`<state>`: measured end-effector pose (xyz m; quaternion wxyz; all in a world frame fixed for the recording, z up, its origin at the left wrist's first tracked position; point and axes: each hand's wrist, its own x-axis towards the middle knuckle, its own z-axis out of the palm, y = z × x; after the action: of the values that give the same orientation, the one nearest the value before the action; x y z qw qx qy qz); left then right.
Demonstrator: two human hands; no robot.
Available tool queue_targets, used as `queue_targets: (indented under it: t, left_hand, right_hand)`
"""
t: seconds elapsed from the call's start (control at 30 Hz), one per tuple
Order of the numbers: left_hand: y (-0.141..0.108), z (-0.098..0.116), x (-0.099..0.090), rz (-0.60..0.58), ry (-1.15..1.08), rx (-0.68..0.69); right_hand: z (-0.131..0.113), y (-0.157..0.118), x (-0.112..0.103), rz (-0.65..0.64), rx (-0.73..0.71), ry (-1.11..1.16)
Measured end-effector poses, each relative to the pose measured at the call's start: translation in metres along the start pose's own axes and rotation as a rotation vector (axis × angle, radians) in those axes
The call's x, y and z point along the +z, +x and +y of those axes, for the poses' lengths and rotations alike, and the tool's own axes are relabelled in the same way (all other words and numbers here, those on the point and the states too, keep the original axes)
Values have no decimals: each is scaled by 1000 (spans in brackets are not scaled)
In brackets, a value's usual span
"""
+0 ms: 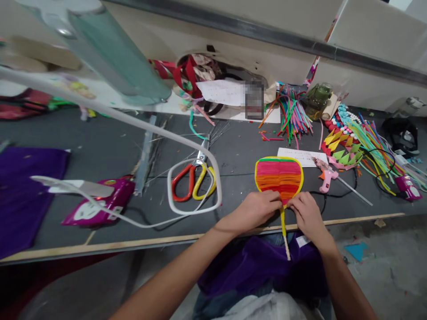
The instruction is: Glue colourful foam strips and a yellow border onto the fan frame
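Striped fuzzy fan shape, yellow-rimmed, between both hands.

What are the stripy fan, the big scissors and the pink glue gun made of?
The stripy fan looks like soft, matt pipe cleaners or yarn: thin strands lie in rows. The scissors seem to have shiny metal blades, because they look silvery, and smooth, probably plastic handles, red and yellow. The glue gun looks like smooth pink plastic.

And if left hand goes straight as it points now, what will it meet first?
The left hand would likely meet the striped, yellow-rimmed fuzzy paddle at its fingertips, then the right hand; depth is unclear.
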<state>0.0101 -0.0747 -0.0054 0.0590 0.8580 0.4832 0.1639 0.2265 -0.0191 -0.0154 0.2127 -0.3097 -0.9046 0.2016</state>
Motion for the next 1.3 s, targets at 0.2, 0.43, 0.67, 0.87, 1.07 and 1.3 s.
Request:
queue_targets:
  t: [0.2,0.43,0.67,0.87,1.07,1.3]
  left_hand:
    - [0,0,1,12,15,6]
    - [1,0,0,30,5,11]
    - [1,0,0,27,-15,9]
    - [-2,-1,2,13,-28,-10]
    - [-9,-3,6,62,-46,-3]
    - [-11,-3,10,73,-26,-3]
  right_hand:
    - [0,2,1,-22,-13,-30]
    - [-3,2,1,-31,-12,-69]
    - [-5,4,1,-46,-9,-119]
    - [-6,5,0,-63,-10,-133]
    - [-7,5,-1,-73,-4,-133]
    - [-8,5,-2,-63,-12,-136]
